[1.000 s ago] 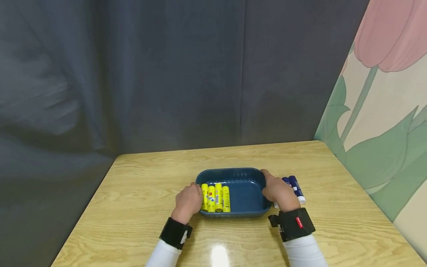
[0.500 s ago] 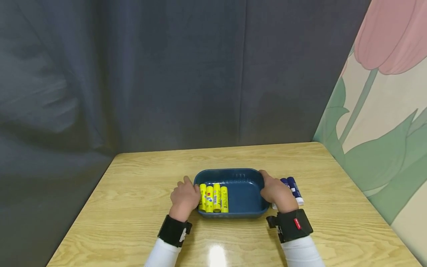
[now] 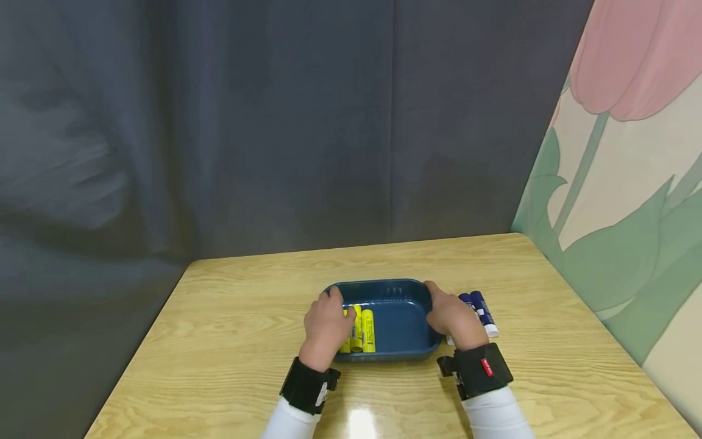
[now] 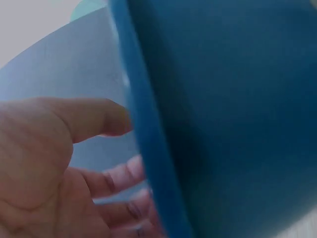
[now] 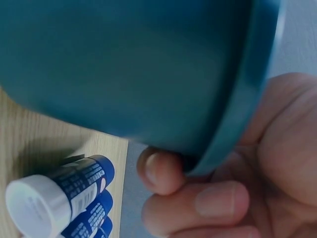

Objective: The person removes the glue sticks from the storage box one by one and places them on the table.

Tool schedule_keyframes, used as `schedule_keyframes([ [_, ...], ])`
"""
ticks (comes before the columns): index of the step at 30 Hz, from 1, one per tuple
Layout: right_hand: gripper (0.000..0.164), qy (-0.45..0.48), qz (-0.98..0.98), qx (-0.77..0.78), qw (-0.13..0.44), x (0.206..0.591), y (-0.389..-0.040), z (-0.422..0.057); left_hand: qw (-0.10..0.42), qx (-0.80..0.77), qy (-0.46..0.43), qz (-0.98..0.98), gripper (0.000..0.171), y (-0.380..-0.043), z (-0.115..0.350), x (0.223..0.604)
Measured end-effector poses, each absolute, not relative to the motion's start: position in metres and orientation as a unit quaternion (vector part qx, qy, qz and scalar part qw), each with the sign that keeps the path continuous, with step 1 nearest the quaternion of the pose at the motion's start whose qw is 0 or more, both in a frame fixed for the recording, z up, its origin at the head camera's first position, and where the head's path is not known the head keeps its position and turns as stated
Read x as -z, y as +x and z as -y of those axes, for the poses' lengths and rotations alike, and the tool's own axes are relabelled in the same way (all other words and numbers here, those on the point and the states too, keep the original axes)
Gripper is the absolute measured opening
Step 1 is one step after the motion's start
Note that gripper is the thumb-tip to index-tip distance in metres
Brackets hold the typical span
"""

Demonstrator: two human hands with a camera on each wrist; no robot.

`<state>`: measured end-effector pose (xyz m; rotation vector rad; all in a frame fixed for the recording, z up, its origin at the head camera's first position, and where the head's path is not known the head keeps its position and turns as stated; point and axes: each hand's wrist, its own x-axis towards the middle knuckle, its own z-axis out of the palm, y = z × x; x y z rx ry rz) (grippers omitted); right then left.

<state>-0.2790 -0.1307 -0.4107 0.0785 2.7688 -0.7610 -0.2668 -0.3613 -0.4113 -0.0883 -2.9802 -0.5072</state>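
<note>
A dark blue rectangular dish with rounded corners is between my hands on the table. Yellow glue sticks lie side by side in its left half, partly covered by my left hand. That left hand reaches over the dish's left rim; in the left wrist view its thumb and fingers are apart beyond the rim, and their tips are hidden. My right hand grips the dish's right end. In the right wrist view its fingers curl under the rim, close to several blue glue sticks with white caps.
Blue glue sticks lie on the wooden table just right of the dish, partly behind my right hand. A dark curtain hangs along the back. The wall at the right has a painted tulip.
My left hand has left its place at the dish's left side and moved right, over the rim and above the yellow glue sticks. The right hand keeps its hold on the dish.
</note>
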Motion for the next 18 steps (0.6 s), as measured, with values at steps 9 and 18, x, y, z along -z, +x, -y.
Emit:
schedule_keyframes([
  [9, 0.067, 0.024, -0.955, 0.264, 0.136, 0.413, -0.280, 0.134, 0.023, 0.164, -0.097, 0.981, 0.033, -0.269, 0.341, 0.428],
  [18, 0.067, 0.021, -0.955, 0.263, 0.136, 0.412, -0.280, 0.132, 0.000, 0.133, -0.095, 0.986, 0.048, -0.270, 0.324, 0.443],
])
